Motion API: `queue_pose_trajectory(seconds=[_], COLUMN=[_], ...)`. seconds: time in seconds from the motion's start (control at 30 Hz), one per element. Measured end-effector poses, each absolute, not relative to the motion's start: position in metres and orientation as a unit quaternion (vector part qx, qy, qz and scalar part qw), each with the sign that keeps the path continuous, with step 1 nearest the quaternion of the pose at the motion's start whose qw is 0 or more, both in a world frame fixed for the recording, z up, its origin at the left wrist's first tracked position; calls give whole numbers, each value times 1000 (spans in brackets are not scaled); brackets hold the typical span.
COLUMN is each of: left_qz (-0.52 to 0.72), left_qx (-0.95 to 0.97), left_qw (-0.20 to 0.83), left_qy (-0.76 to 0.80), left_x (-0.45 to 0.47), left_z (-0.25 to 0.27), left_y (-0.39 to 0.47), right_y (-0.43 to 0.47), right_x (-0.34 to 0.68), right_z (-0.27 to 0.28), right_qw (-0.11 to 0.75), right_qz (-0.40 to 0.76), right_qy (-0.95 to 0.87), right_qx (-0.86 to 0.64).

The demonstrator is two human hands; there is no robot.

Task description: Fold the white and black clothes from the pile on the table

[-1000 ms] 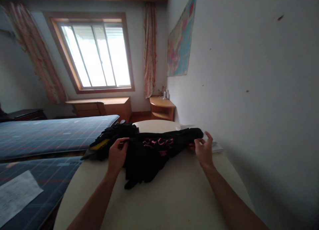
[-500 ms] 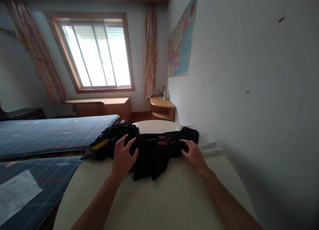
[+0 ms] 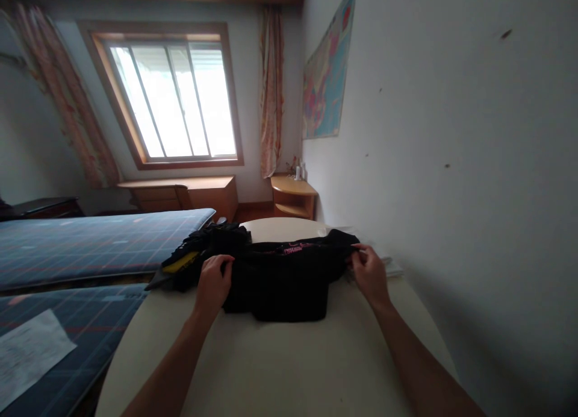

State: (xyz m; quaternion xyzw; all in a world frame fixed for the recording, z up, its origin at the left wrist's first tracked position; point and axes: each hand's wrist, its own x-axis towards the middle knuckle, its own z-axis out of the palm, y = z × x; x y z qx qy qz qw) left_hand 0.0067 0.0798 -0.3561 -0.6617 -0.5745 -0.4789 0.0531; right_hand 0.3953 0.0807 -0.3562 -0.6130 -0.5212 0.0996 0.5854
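Black shirt (image 3: 282,287) with pink lettering lies across the far half of a round cream desk (image 3: 293,369), stretched sideways between two hands. A plain layer of its fabric sits on the near side of the lettering (image 3: 293,249), so only part of the print shows, too small to read. Its near edge runs fairly straight, with a step at the left.

The left hand (image 3: 214,278) pinches the shirt's left end between thumb and fingers; the right hand (image 3: 370,275) grasps the right end the same way, near the upper edge. Just beside the left hand is a heap of dark clothes (image 3: 217,239) with a yellow patch; whether the shirt touches it or overlaps it, I cannot tell. Something white and flat (image 3: 394,267) lies behind the right hand.

The step in hand looks like drawing the fabric straight and laying one layer over another. The next move, as I judge it, calls for both pinches held level with light, even tension, the left fingers clear of the heap so that no other cloth gets caught.
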Motion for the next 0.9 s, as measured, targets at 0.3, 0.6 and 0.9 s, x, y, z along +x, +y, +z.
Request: queue_pose_trajectory(seconds=[0.3, 0.6, 0.9], left_qz=[-463, -328, -392], left_qx=[-678, -760, -690], left_qw=[61, 74, 60], left_qy=[-567, -556, -605], left_x=[16, 17, 8], left_z=[-352, -379, -365], left_y=[72, 70, 73], right_y=[97, 83, 87], right_x=[398, 389, 409], right_z=[-381, -369, -362], right_qw=[604, 503, 621], right_qz=[193, 70, 3], right_qy=[-577, -605, -502], right_qx=[-515, -614, -601])
